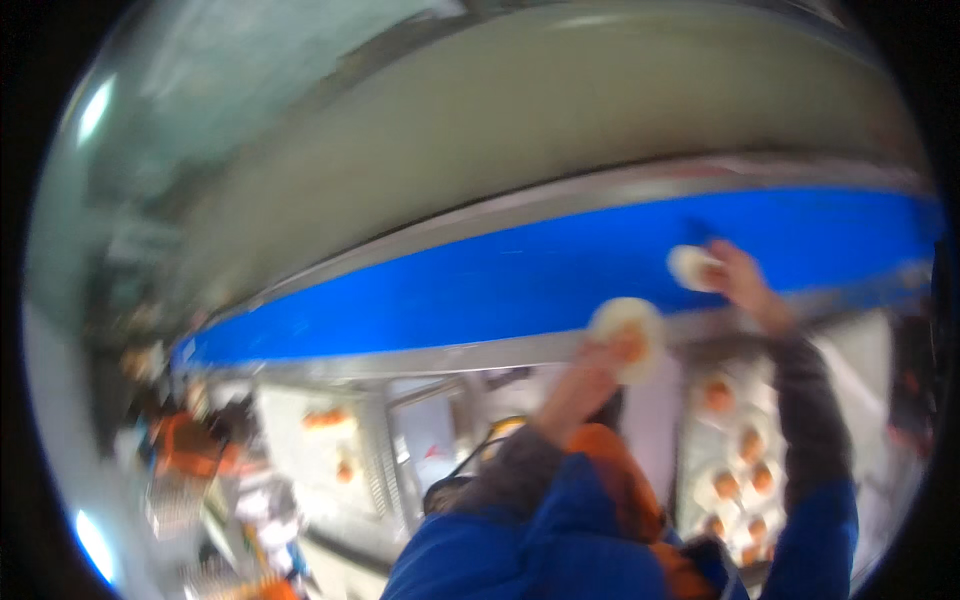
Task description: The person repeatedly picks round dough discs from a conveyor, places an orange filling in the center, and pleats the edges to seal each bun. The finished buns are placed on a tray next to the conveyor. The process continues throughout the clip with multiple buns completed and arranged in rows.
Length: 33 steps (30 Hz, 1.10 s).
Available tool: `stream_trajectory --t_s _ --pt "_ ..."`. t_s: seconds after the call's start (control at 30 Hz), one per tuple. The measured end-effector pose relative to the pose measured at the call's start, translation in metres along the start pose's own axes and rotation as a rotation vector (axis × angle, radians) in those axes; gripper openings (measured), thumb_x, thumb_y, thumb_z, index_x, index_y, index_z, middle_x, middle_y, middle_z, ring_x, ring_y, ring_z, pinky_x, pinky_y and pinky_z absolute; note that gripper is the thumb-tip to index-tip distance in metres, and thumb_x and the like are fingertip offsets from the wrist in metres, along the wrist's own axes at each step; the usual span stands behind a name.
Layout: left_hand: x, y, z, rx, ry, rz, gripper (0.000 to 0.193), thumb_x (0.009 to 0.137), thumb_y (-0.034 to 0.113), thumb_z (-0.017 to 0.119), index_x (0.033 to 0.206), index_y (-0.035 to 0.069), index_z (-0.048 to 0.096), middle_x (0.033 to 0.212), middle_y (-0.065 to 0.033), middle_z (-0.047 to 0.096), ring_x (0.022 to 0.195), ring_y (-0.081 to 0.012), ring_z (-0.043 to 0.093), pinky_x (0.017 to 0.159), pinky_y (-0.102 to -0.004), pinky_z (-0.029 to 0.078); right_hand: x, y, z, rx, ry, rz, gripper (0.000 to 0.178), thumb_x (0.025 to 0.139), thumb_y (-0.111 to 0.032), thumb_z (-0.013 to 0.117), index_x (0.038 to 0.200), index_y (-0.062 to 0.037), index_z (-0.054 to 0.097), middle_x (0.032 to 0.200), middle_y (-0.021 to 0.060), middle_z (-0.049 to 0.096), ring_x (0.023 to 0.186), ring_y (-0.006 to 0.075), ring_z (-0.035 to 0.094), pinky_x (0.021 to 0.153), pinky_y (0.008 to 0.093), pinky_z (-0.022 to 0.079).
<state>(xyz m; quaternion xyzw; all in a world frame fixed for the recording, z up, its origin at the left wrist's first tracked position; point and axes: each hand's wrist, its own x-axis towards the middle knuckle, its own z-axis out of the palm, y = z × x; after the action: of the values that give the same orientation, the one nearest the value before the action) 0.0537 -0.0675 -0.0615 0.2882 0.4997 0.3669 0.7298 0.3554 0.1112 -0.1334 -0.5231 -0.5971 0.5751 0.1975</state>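
Both my hands are blurred by motion, and each grips a flat, round, white piece with an orange-brown middle, perhaps dough with a filling. My left hand (582,385) has its fingers on one white round (640,312) over the near metal edge of the blue conveyor belt (480,285). Farther right, my right hand (742,280) reaches over the belt with a smaller-looking white round (686,266) at its fingertips. A dark shadow lies on the belt just beyond that hand. Exact finger positions are smeared.
At lower right, partly behind my right arm, a pale tray (690,440) holds several white rounds with orange-brown middles. Another white tray (285,430) at left carries a few orange-brown pieces. A metal rail (420,362) borders the belt. Someone in orange (185,445) appears at far left.
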Motion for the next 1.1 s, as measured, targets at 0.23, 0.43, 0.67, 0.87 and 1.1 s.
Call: stream_trajectory --t_s 0.23,0.43,0.67,0.87,1.1 --pt "-0.067 0.021 0.001 -0.290 -0.088 0.006 0.060 0.095 0.016 0.064 0.148 -0.001 0.042 0.139 -0.0148 0.056 0.127 -0.0275 0.057 0.104 -0.0442 0.050 -0.140 -0.072 -0.027 -0.095 0.238 -0.148 0.060 0.091 -0.036 0.077 0.137 -0.0031 0.056 0.117 0.0130 0.069 0.107 0.0214 0.065 0.093 0.0324 0.053" --pt "-0.066 0.028 0.032 -0.060 -0.191 -0.082 0.061 0.091 0.003 0.063 0.147 -0.004 0.041 0.139 -0.0169 0.054 0.126 -0.0278 0.056 0.105 -0.0430 0.049 -0.358 -0.035 -0.044 0.344 0.543 0.244 0.067 0.093 -0.029 0.076 0.145 0.0046 0.050 0.118 0.0137 0.069 0.108 0.0185 0.064 0.095 0.0303 0.051" --pt "-0.011 0.025 0.172 0.276 -0.671 -0.202 0.054 0.092 -0.005 0.065 0.142 0.000 0.047 0.131 -0.0134 0.061 0.120 -0.0233 0.061 0.104 -0.0387 0.051 -0.425 0.050 -0.003 0.438 0.778 0.369 0.063 0.095 -0.025 0.073 0.144 0.0069 0.049 0.116 0.0154 0.068 0.107 0.0217 0.064 0.094 0.0312 0.051" --pt "0.046 -0.020 0.294 0.713 -0.913 -0.196 0.039 0.093 0.006 0.071 0.128 0.001 0.055 0.123 -0.0105 0.065 0.100 -0.0174 0.069 0.083 -0.0308 0.058 -0.430 0.062 0.040 -0.165 0.991 0.469 0.045 0.089 -0.020 0.071 0.130 -0.0041 0.062 0.118 0.0180 0.066 0.104 0.0312 0.066 0.088 0.0413 0.054" --pt "0.046 -0.040 0.327 1.702 -1.019 0.890 0.059 0.083 0.015 0.078 0.134 -0.001 0.053 0.145 -0.0239 0.047 0.134 -0.0423 0.046 0.111 -0.0506 0.039 -0.506 0.050 0.142 -0.151 1.595 0.363 0.039 0.089 -0.016 0.070 0.127 -0.0091 0.063 0.118 0.0163 0.063 0.104 0.0330 0.065 0.089 0.0433 0.054"
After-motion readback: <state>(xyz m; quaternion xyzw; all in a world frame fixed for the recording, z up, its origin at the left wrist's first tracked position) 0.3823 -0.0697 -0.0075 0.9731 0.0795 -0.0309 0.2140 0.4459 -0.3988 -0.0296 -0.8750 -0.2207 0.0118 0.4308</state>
